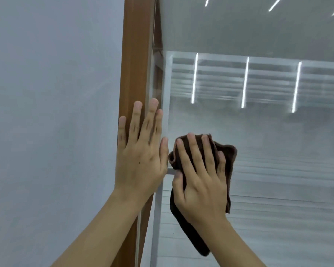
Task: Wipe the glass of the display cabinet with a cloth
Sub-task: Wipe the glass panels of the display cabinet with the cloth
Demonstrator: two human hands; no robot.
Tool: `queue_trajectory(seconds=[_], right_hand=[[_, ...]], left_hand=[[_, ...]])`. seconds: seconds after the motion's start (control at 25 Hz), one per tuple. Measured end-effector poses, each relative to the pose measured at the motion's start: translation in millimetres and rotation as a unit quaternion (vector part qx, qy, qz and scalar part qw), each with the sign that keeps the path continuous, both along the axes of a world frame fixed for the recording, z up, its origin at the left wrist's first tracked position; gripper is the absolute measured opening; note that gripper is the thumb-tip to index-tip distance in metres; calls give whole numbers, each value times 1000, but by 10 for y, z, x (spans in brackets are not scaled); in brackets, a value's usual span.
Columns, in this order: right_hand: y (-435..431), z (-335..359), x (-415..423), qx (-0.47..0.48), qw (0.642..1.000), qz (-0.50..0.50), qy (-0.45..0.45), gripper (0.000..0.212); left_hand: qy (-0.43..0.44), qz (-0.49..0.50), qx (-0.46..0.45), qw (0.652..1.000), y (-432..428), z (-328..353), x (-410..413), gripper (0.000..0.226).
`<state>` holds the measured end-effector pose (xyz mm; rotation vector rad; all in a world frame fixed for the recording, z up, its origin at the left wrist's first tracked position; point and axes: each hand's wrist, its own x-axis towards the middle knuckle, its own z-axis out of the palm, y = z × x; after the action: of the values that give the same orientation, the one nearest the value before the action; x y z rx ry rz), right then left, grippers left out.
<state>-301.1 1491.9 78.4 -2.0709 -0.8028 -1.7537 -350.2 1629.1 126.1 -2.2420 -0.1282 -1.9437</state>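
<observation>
The cabinet's glass pane [258, 151] fills the right half of the view and mirrors ceiling light strips. A dark brown cloth [227, 157] lies flat against the glass near its left edge. My right hand [199, 176] presses on the cloth with fingers spread and straight, and part of the cloth hangs down below the palm. My left hand [141, 151] rests flat with straight fingers on the brown wooden frame [135, 64], its fingertips reaching the edge of the glass.
A plain grey-white wall [52, 112] lies left of the wooden frame. Behind the glass there are pale shelves and a light metal upright [167, 78] close to the frame.
</observation>
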Motion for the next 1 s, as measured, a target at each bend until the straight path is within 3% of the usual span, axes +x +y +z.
queue_trajectory(seconds=[0.2,0.44,0.64,0.88,1.0], right_hand=[[187,512,64,69,998,0,-6,64],[-21,-544,94,21,999,9,-36,62],[93,114,74,47,999,21,-19,63],[-161,-717,153,14,999,19,-30,64],[-215,-272,207,59,998,9,-12,64]], left_hand=[[-16,6,7,1000,11,-331,36,57],[-35,17,20,999,22,-614,78,58],[-47,15,24,999,17,-723,96,58],[-61,22,28,998,43,-758,131,60],[-67,23,30,997,41,-756,139,60]])
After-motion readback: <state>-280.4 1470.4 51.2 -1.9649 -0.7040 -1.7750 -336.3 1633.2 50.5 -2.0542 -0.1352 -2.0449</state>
